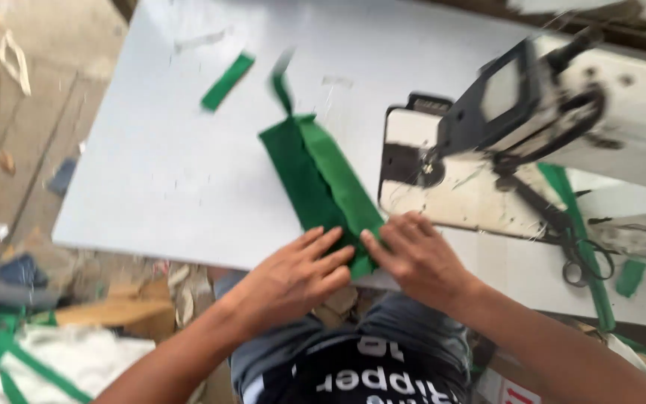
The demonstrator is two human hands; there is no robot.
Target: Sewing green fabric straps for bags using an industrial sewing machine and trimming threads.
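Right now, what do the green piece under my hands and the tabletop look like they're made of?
The green piece looks like woven cloth, matte: it folds softly and creases along its length, and both the left hand and right hand press it flat. The tabletop seems a smooth, pale laminate or painted board, with a faint sheen and light scuffs; the blur leaves this open.

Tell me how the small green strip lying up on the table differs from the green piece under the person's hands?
The green strip is narrow and short; the green piece is far wider and longer. The strip lies flat, alone and untouched, while the piece looks folded lengthwise, with the left hand and right hand pressing its near end at the table edge. The piece also has a thin tail at its far end. Both look like the same green cloth.
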